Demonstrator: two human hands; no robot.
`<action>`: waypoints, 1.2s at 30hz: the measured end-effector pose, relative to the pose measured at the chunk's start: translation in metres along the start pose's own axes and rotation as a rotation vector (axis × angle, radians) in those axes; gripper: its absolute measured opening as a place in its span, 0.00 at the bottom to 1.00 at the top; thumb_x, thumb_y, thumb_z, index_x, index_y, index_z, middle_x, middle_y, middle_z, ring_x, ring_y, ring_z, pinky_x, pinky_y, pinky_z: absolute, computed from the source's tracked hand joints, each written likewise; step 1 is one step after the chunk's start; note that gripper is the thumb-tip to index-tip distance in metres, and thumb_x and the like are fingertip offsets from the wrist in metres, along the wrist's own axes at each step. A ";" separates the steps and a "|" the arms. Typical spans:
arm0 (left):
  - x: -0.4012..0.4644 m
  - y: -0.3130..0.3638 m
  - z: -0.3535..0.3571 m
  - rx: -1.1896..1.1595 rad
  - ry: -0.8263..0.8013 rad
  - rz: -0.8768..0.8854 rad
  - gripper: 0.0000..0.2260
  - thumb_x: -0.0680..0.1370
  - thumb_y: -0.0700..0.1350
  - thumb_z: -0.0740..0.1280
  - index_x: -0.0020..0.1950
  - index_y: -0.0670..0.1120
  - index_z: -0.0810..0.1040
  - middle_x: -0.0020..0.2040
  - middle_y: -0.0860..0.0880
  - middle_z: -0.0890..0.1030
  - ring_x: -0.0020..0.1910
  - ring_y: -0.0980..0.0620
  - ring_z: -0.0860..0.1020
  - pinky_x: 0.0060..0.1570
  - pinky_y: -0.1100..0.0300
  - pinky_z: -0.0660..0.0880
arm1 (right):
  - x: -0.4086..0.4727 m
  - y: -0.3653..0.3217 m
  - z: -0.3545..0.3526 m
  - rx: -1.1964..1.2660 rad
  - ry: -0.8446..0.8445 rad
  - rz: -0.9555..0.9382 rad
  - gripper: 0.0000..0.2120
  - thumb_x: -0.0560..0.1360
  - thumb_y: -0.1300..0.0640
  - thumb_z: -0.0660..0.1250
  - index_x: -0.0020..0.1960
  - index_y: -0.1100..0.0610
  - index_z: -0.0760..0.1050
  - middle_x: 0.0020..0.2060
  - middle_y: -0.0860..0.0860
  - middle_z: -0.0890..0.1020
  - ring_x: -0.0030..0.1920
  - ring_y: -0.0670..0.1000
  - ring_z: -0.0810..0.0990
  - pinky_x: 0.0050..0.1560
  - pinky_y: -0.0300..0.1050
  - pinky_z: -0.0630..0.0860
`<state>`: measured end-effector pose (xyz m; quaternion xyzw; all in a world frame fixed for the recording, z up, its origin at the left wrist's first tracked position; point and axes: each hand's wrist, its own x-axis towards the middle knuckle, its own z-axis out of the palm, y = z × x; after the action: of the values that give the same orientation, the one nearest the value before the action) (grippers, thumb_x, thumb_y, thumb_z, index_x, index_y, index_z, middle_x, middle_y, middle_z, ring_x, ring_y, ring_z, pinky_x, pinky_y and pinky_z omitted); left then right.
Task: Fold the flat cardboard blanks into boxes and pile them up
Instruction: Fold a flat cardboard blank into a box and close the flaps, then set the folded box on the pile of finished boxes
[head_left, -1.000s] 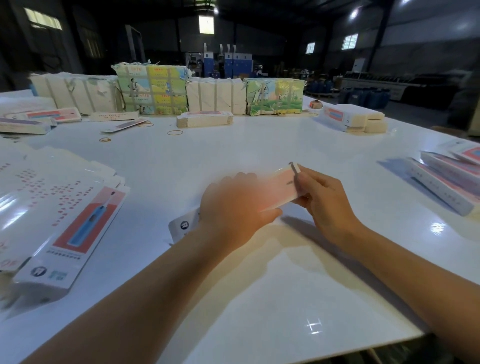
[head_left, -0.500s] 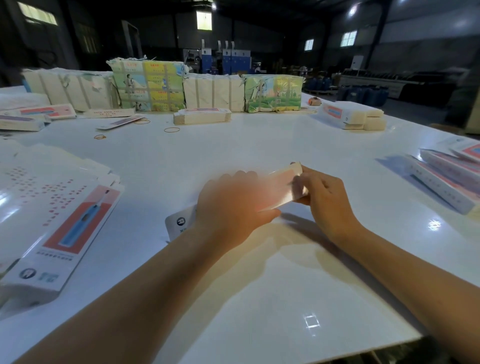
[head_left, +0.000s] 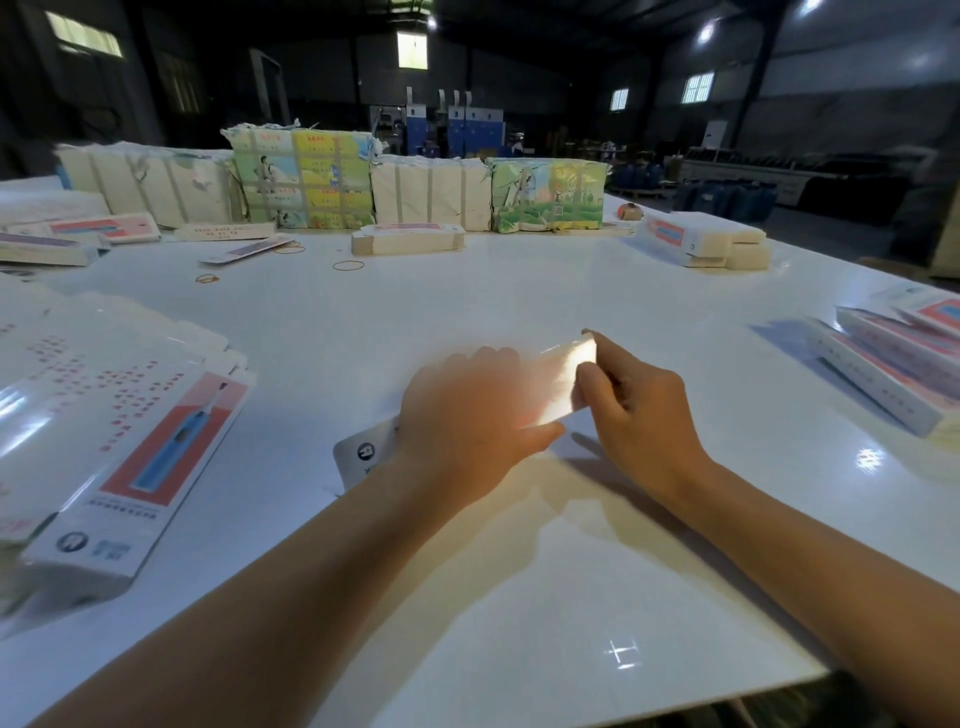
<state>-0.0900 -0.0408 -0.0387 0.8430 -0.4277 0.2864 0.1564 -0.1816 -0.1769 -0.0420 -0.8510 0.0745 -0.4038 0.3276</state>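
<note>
Holding a box (head_left: 558, 387) between both hands, you work at the middle of a white table (head_left: 467, 312). Your left hand (head_left: 467, 415) lies over the box's near half, fingers curled around it and thumb underneath. Your right hand (head_left: 634, 410) pinches the far end, fingertips on its top edge and fingers bent against the end face. Glare washes out the box's surface, so its print cannot be read; one white end flap with a round logo sticks out below your left wrist.

To your left, a fanned stack of blanks (head_left: 119, 415) lies flat, the top one showing a blue toothbrush on a red panel. To your right, at the table edge, a pile of boxes (head_left: 893, 364) lies on its side. Along the far edge stand wrapped bundles (head_left: 301, 179), some in plain paper, some in colourful printed paper. In front of them lie a small banded stack (head_left: 408, 239), loose rubber bands (head_left: 348, 266) and more blanks. Another stack (head_left: 706, 241) sits at the far right. A dim warehouse lies behind.
</note>
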 end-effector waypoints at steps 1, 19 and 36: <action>0.001 0.000 0.000 0.003 0.006 -0.017 0.29 0.71 0.70 0.60 0.61 0.50 0.69 0.55 0.52 0.77 0.50 0.52 0.75 0.42 0.60 0.64 | 0.001 -0.001 0.001 0.038 -0.011 0.021 0.10 0.80 0.61 0.57 0.49 0.55 0.76 0.34 0.47 0.80 0.36 0.46 0.77 0.30 0.30 0.70; 0.009 -0.023 -0.006 -0.015 -0.170 -0.126 0.26 0.71 0.70 0.61 0.58 0.52 0.68 0.54 0.53 0.77 0.46 0.51 0.75 0.41 0.59 0.67 | -0.001 0.009 0.000 -0.159 -0.050 -0.012 0.08 0.77 0.55 0.64 0.51 0.52 0.82 0.39 0.44 0.82 0.38 0.41 0.77 0.42 0.48 0.76; -0.004 -0.012 0.009 -0.246 -0.032 0.154 0.21 0.68 0.61 0.58 0.50 0.51 0.81 0.50 0.48 0.80 0.52 0.44 0.75 0.45 0.44 0.75 | 0.046 0.035 -0.084 -0.558 0.016 0.082 0.17 0.73 0.49 0.68 0.59 0.55 0.72 0.50 0.54 0.77 0.51 0.56 0.70 0.47 0.50 0.69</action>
<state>-0.0792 -0.0355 -0.0486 0.7865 -0.5255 0.2297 0.2290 -0.2079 -0.2644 0.0044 -0.9013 0.2197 -0.3608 0.0961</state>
